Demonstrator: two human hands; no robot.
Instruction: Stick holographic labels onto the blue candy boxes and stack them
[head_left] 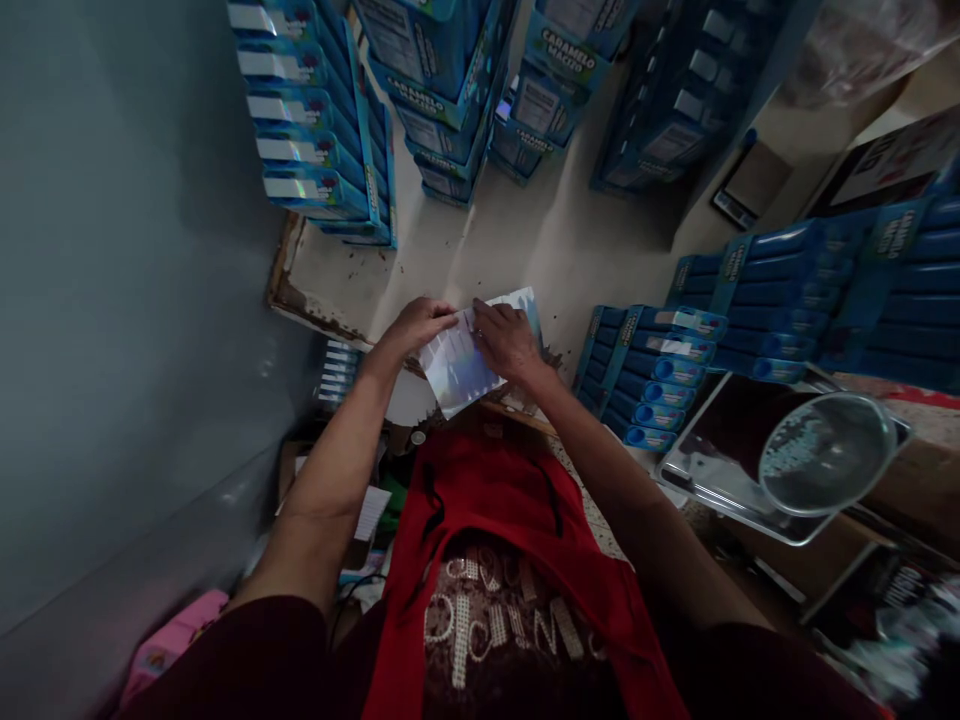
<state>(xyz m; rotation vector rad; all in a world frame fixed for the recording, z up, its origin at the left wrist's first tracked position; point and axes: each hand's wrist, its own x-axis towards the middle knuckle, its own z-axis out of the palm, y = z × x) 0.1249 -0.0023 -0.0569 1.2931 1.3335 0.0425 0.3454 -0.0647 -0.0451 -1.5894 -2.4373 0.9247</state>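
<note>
A shiny, pale sheet of labels (463,372) is held at a slant above the front edge of the table, with faint strip outlines on it. My left hand (421,326) grips its upper left edge between thumb and fingers. Over the upper right part lies my right hand (508,340), its fingers curled and closed on the sheet's surface near the middle. Whether a loose label is between those fingertips cannot be made out. Beyond the sheet stand stacked blue boxes (442,110) printed "Caramelo Macizo"; some at the left (304,150) bear white labels.
The white table (480,245) has a worn, chipped edge at the left. More blue boxes (652,375) are piled on the right. Beside them, a clear round container (829,455) with small pale bits sits on a tray (705,465). A grey wall (135,300) closes the left side.
</note>
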